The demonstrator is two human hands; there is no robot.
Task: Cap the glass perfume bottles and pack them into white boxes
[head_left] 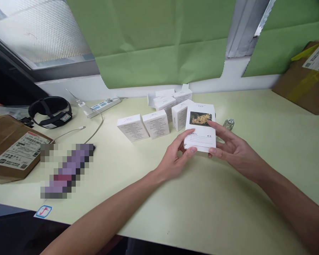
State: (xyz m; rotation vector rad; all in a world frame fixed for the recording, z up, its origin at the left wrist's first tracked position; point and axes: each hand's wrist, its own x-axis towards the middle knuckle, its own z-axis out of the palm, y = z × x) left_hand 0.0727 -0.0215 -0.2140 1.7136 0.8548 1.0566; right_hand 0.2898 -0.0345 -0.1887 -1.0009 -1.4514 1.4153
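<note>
Between my two hands I hold a small white box (201, 131) with a picture of yellow flowers on its front. My left hand (175, 156) grips its lower left edge, fingers partly behind it. The right side is gripped by my right hand (231, 150), with the index finger near the picture and the thumb at the bottom corner. Just beyond my right hand lies a small clear glass bottle (228, 124). Similar white boxes stand behind and to the left, among them a box (133, 128) and its neighbour (156, 124); some at the back have raised flaps.
A power strip (103, 107) with a white cable and a black headset (50, 112) lie at the back left. In front are a brown carton (18, 148) and a blurred-out phone-shaped item (67, 171). Another carton (305, 78) stands at the far right.
</note>
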